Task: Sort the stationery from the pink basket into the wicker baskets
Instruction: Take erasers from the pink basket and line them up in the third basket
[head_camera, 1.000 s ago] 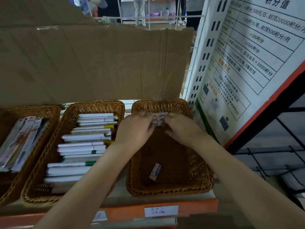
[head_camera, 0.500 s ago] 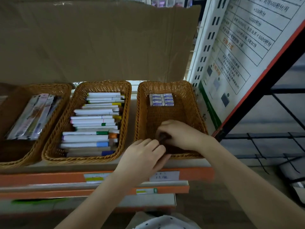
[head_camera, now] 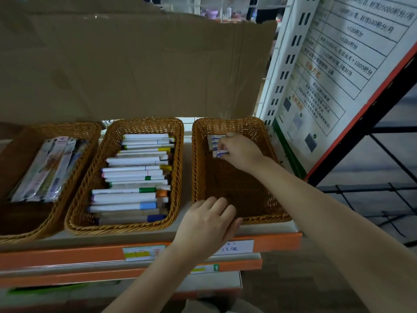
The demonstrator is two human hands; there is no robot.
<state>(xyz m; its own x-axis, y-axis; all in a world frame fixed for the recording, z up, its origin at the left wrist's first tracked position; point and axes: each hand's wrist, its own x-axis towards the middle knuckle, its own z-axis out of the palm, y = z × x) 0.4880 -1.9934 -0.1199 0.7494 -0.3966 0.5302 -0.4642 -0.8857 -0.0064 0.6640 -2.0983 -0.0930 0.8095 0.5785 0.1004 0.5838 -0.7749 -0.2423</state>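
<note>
Head | right hand (head_camera: pixel 241 152) pinches boxy eraser (head_camera: pixel 220 153) | woven wicker basket (head_camera: pixel 234 184)

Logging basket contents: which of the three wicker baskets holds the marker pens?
The middle basket, stacked with white pens; the left basket holds flat packets, the right basket small erasers.

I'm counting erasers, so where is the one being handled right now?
In the head view, the eraser is pinched by the right hand at the far end of the right wicker basket, just in front of the eraser row.
</note>
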